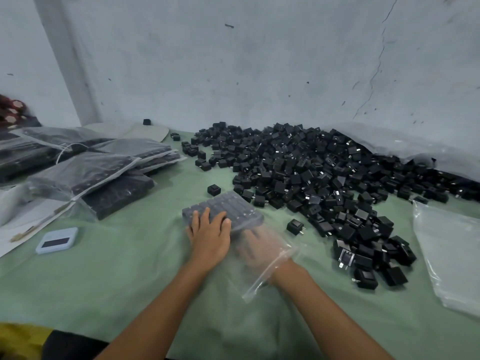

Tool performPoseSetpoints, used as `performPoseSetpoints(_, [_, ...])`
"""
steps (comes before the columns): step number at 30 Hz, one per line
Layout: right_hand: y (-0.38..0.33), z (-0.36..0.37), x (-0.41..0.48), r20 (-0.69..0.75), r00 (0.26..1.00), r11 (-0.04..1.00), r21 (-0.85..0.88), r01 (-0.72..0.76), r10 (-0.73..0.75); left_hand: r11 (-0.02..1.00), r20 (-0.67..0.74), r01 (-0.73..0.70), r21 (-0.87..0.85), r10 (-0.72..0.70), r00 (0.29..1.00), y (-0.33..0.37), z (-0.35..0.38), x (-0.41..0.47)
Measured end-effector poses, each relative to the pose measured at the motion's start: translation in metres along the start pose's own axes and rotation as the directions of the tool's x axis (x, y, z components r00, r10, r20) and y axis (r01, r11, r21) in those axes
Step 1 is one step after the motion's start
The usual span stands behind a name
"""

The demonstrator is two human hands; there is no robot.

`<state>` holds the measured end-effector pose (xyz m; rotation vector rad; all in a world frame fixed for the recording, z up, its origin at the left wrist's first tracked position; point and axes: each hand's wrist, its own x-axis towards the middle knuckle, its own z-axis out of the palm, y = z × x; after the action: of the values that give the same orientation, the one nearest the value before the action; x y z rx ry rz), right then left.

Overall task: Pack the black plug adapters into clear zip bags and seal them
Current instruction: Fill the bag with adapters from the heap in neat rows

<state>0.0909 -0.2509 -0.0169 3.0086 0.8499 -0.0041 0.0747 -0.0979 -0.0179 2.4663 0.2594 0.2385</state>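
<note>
A clear zip bag (262,271) lies on the green cloth in front of me, its open mouth toward me. Inside it sits a flat block of black plug adapters (228,206) in neat rows. My left hand (210,235) rests on top of the bag, fingers straight, pressing on the near edge of the block. My right hand (255,245) is inside the bag up to the wrist, seen through the plastic, fingers reaching toward the block. A large heap of loose black adapters (311,172) fills the cloth to the right and behind.
Several filled zip bags (104,172) are stacked at the left. A small light-blue device (57,240) lies near them. Empty clear bags (452,253) lie at the right edge. Single adapters (294,226) sit close to the bag. A wall stands right behind.
</note>
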Motion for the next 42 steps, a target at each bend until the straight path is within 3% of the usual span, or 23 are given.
performPoseSetpoints(2, [0.004,0.005,-0.030,0.007,1.000,0.991,0.134,0.022,-0.023,0.999,-0.017,-0.040,0.001,0.040,0.999,-0.007,-0.002,-0.001])
performPoseSetpoints(5, [0.019,0.012,-0.099,-0.162,0.983,0.913,0.381,0.142,-0.085,0.992,-0.079,-0.124,-0.033,0.122,0.989,-0.033,-0.006,-0.011])
performPoseSetpoints(10, [0.060,-0.018,-0.124,-0.424,0.852,0.868,0.492,-0.066,0.306,0.981,-0.223,-0.165,-0.105,0.139,0.965,-0.055,-0.014,-0.019])
performPoseSetpoints(12, [0.080,-0.031,-0.097,-0.369,0.851,0.870,0.458,-0.184,0.374,0.974,-0.262,-0.197,-0.108,0.163,0.951,-0.048,-0.015,-0.025])
performPoseSetpoints(14, [0.095,-0.033,-0.062,-0.222,0.894,0.878,0.384,-0.286,0.389,0.966,-0.287,-0.232,-0.110,0.193,0.938,-0.037,-0.016,-0.037])
performPoseSetpoints(18, [0.105,-0.014,-0.021,0.047,0.942,0.903,0.271,-0.334,0.334,0.933,-0.201,-0.329,-0.148,0.297,0.933,-0.010,-0.023,-0.074])
performPoseSetpoints(21, [0.105,-0.010,-0.019,0.048,0.929,0.893,0.260,-0.366,0.367,0.855,-0.114,-0.513,-0.075,0.504,0.856,0.009,-0.027,-0.100])
performPoseSetpoints(24, [0.102,-0.017,-0.038,-0.020,0.900,0.846,0.350,-0.402,0.436,0.784,-0.068,-0.619,0.058,0.621,0.781,0.019,-0.026,-0.115])
performPoseSetpoints(26, [0.101,-0.025,-0.058,-0.085,0.870,0.755,0.542,-0.369,0.486,0.763,-0.028,-0.630,0.146,0.640,0.768,0.020,-0.023,-0.118])
performPoseSetpoints(27, [0.099,-0.030,-0.068,-0.088,0.845,0.635,0.702,-0.323,0.527,0.748,-0.014,-0.639,0.182,0.651,0.759,0.019,-0.022,-0.117])
performPoseSetpoints(29, [0.093,-0.040,-0.092,0.011,0.817,0.254,0.948,-0.192,0.577,0.699,-0.022,-0.667,0.256,0.694,0.719,0.018,-0.017,-0.114])
performPoseSetpoints(30, [0.089,-0.043,-0.102,0.072,0.827,0.067,0.989,-0.131,0.558,0.688,-0.032,-0.665,0.291,0.701,0.712,0.017,-0.016,-0.113])
performPoseSetpoints(32, [0.082,-0.044,-0.123,0.141,0.849,-0.158,0.985,-0.069,0.509,0.709,-0.068,-0.633,0.312,0.681,0.729,0.017,-0.015,-0.111])
performPoseSetpoints(38, [0.046,-0.029,-0.156,0.215,0.895,-0.310,0.946,-0.092,0.392,0.765,-0.185,-0.598,0.239,0.641,0.745,0.023,-0.012,-0.110])
performPoseSetpoints(39, [0.038,-0.027,-0.154,0.202,0.915,-0.297,0.950,-0.097,0.350,0.774,-0.196,-0.591,0.227,0.631,0.751,0.024,-0.012,-0.111])
performPoseSetpoints(42, [0.017,-0.024,-0.138,0.140,0.943,-0.073,0.990,-0.124,0.303,0.807,-0.225,-0.555,0.201,0.589,0.776,0.026,-0.013,-0.114])
